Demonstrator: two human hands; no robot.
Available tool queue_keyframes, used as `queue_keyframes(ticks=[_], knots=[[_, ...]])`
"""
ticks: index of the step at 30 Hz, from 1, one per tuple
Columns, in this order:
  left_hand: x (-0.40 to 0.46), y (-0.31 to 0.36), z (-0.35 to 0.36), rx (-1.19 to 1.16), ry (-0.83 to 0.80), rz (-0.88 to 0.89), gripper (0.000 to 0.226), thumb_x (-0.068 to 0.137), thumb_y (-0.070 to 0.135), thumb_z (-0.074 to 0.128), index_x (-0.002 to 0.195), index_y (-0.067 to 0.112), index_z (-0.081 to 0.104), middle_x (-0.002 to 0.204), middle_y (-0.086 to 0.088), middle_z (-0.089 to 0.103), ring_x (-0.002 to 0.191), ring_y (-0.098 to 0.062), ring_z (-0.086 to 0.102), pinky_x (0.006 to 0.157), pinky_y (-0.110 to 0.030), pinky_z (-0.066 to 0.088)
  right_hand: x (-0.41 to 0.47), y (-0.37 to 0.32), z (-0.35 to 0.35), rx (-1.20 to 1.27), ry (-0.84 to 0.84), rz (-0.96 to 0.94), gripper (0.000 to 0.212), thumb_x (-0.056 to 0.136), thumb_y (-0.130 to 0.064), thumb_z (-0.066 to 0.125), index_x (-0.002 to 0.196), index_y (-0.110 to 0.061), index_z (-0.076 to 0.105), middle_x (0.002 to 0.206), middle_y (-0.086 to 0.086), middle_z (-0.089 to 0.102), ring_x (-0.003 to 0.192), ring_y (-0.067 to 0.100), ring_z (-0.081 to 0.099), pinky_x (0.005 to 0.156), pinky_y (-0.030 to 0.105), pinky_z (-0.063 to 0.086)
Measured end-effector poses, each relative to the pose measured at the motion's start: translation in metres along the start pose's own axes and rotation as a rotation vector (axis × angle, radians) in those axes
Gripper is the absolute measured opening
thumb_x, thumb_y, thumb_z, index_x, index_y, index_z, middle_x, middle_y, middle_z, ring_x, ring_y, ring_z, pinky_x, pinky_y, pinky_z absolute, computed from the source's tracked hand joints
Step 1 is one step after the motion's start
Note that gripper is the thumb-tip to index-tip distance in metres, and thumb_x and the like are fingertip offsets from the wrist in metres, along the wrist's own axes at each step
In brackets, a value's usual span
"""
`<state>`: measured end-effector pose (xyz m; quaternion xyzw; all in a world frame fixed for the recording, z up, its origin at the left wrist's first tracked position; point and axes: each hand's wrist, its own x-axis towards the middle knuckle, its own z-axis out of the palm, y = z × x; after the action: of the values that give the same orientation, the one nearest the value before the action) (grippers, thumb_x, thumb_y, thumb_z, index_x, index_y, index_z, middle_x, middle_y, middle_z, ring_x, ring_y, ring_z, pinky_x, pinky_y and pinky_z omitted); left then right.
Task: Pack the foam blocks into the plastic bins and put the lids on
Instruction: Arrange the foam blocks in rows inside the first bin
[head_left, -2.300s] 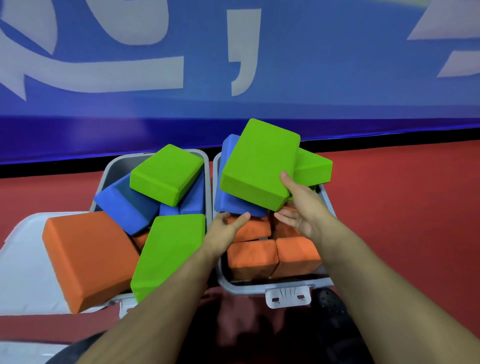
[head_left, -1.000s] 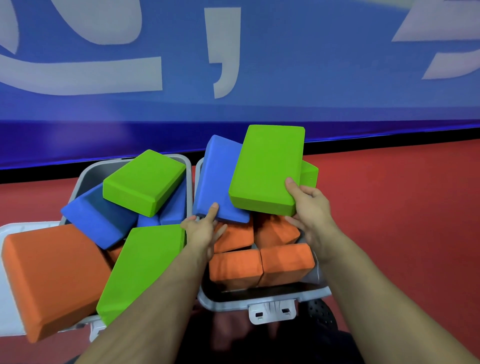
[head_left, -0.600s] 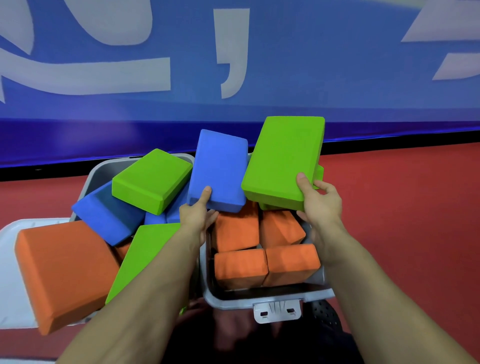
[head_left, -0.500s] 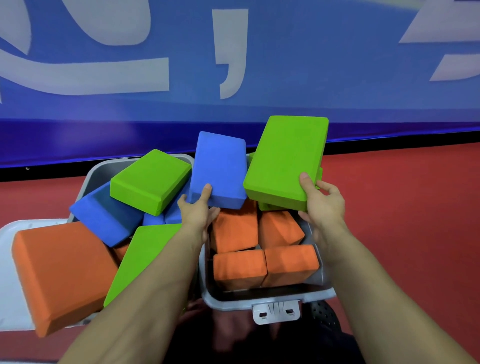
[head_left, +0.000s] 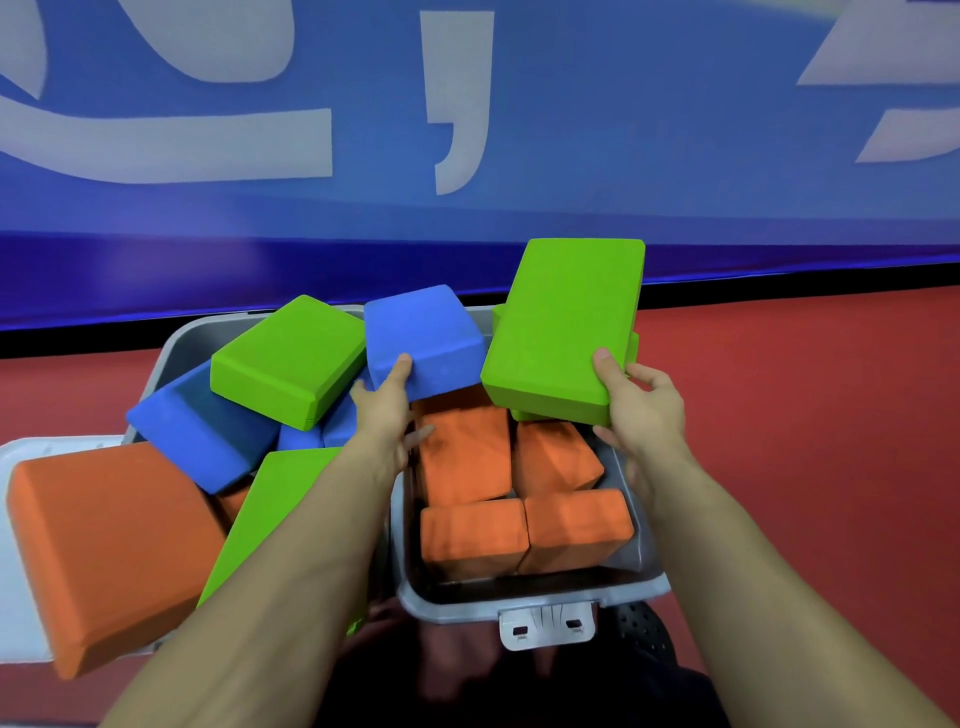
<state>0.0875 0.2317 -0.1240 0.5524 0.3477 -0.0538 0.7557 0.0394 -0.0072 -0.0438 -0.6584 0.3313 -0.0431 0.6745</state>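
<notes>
Hands (head_left: 641, 410) lift blocks (head_left: 563, 325) over bin (head_left: 530, 605) holding orange blocks (head_left: 470, 538).

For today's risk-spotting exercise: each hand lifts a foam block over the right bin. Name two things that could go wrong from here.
1. The left hand holds the blue foam block only by its near edge, thumb on top; it may tip or slip.
2. The left grey plastic bin is piled above its rim, with a big orange foam block hanging over its side; a lid probably won't seat.

Big white shapes on the blue wall banner (head_left: 571, 130), cut off at the edges; only a comma-like mark (head_left: 460, 104) clear. No whole word readable.
</notes>
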Motion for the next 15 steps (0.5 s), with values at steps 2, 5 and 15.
queue_keyframes(ticks=[2,5,15], knots=[[0.000,0.003,-0.001,0.021,0.010,0.074,0.083,0.094,0.045,0.066,0.159,0.037,0.014,0.142,0.010,0.044,0.117,-0.024,0.054,0.074,-0.042,0.059,0.000,0.001,0.001,0.007,0.000,0.000,0.057,0.085,-0.044,0.077,0.131,-0.018,0.055,0.126,0.004,0.062,0.089,0.014,0.063,0.079,0.042,0.058],[0.001,0.005,0.001,0.035,-0.008,0.118,0.065,0.096,0.042,0.064,0.153,0.033,0.034,0.141,0.009,0.055,0.110,-0.016,0.061,0.070,-0.036,0.053,0.002,0.003,0.002,-0.015,0.015,-0.013,0.059,0.083,-0.047,0.078,0.131,-0.019,0.056,0.127,0.003,0.060,0.091,0.015,0.064,0.085,0.046,0.060],[0.011,0.027,0.013,-0.035,0.039,0.173,0.050,0.092,0.036,0.068,0.136,0.020,0.052,0.129,-0.004,0.064,0.106,-0.024,0.068,0.075,-0.041,0.062,0.007,0.003,0.002,-0.033,0.030,-0.015,0.060,0.082,-0.049,0.078,0.130,-0.020,0.058,0.127,0.003,0.063,0.097,0.016,0.066,0.085,0.046,0.060]])
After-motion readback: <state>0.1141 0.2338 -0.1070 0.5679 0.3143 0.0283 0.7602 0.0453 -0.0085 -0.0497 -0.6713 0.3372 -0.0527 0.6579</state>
